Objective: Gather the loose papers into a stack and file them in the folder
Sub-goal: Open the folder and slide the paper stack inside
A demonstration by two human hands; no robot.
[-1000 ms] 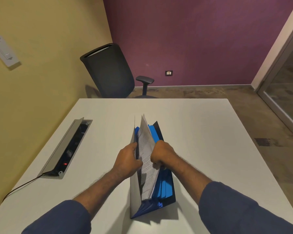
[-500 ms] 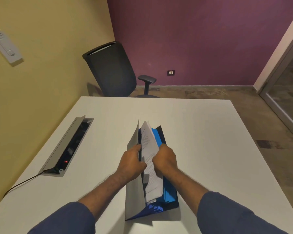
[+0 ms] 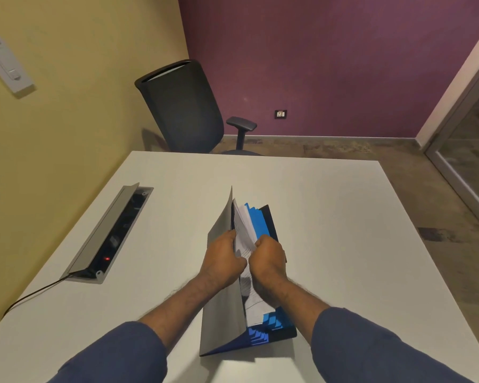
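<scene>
A blue expanding folder [image 3: 271, 322] with several dividers lies on the white table [image 3: 329, 217], its grey front flap [image 3: 221, 308] standing up on the left. The stack of white printed papers [image 3: 245, 228] sits in the front pocket, leaning right against the blue dividers. My left hand [image 3: 221, 255] grips the grey flap's top edge, holding it away from the papers. My right hand [image 3: 268, 258] is closed on the top edge of the paper stack, pressing it down into the pocket. The lower part of the papers is hidden by my hands and the flap.
An open cable box [image 3: 111, 236] with a red light is set into the table at the left, and a black cord [image 3: 31, 297] leaves it. A black office chair [image 3: 183, 106] stands beyond the far edge. A yellow wall runs along the left.
The papers have sunk lower into the folder's front pocket and now lean against the dividers. Both hands moved down with them, and the grey flap has opened slightly left.
</scene>
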